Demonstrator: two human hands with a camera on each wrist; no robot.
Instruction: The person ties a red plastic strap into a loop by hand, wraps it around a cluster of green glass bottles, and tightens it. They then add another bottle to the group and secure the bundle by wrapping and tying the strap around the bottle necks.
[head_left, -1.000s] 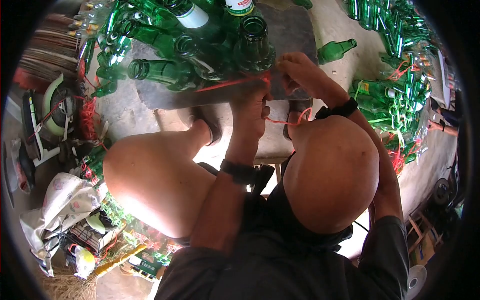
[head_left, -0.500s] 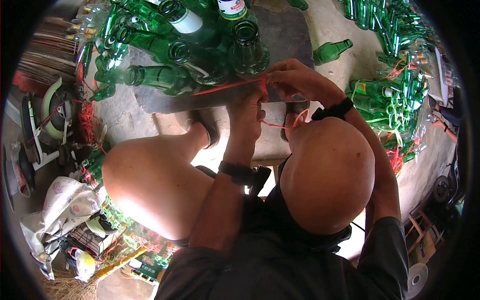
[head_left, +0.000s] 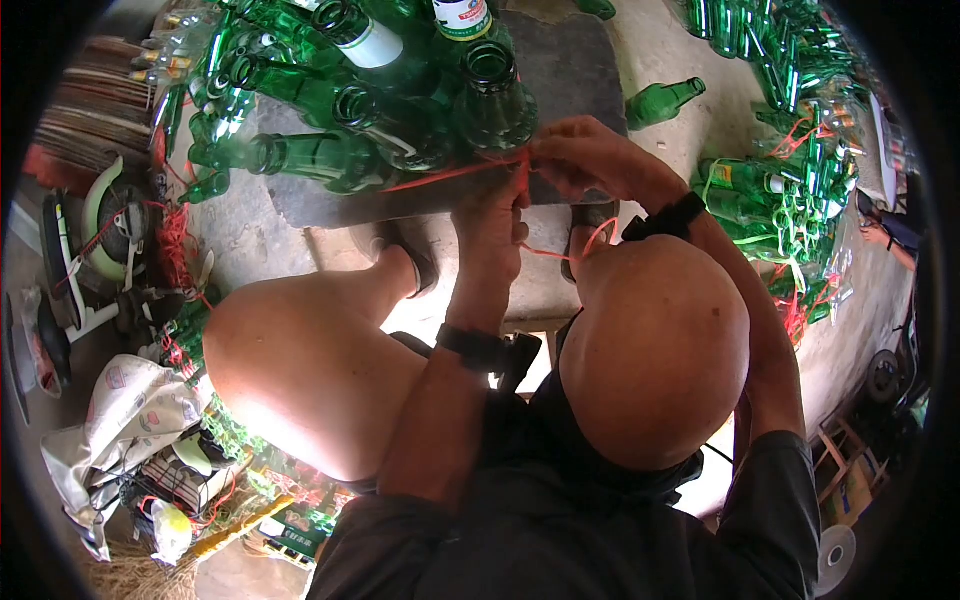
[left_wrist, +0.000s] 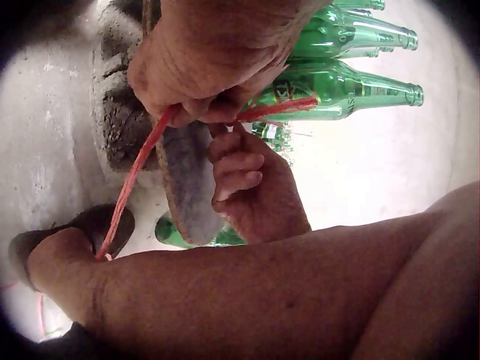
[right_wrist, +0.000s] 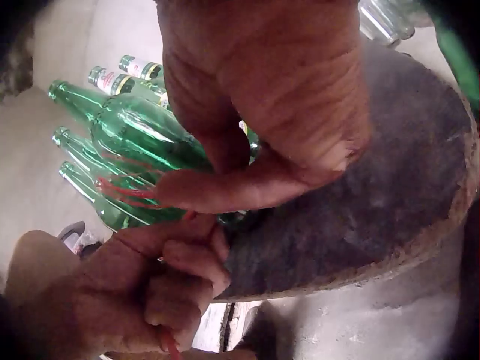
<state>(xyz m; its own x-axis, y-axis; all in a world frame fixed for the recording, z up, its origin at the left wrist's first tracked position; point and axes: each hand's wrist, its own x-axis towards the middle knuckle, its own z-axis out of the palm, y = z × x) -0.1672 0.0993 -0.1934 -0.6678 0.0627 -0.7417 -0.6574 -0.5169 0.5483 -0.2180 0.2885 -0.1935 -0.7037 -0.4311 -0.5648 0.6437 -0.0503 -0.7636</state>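
Observation:
Green bottles (head_left: 405,135) (right_wrist: 135,135) stand grouped on a dark stone slab (head_left: 340,205) (right_wrist: 322,247), with red cord (head_left: 440,176) (left_wrist: 135,180) running along their near side. The left hand (head_left: 488,225) (left_wrist: 217,64) (right_wrist: 161,289) curls its fingers round the cord at the slab's near edge; a length of it hangs below the fist. Just right of it, the right hand (head_left: 600,160) (left_wrist: 259,184) (right_wrist: 262,112) pinches the cord between thumb and forefinger near the corner bottle. The two hands' fingertips nearly meet; the exact crossing of the cord is hidden.
A loose green bottle (head_left: 664,102) lies on the floor right of the slab. Bundled bottles (head_left: 775,205) are at the right, more at the left. A white-framed wheeled object (head_left: 110,230) and a pale bag (head_left: 125,400) are at the left. The person's knees flank the arms.
Over the last second the right hand has moved left and slightly down, its fingers closing in on the cord beside the left hand. The bottles appear slightly further left in the head view.

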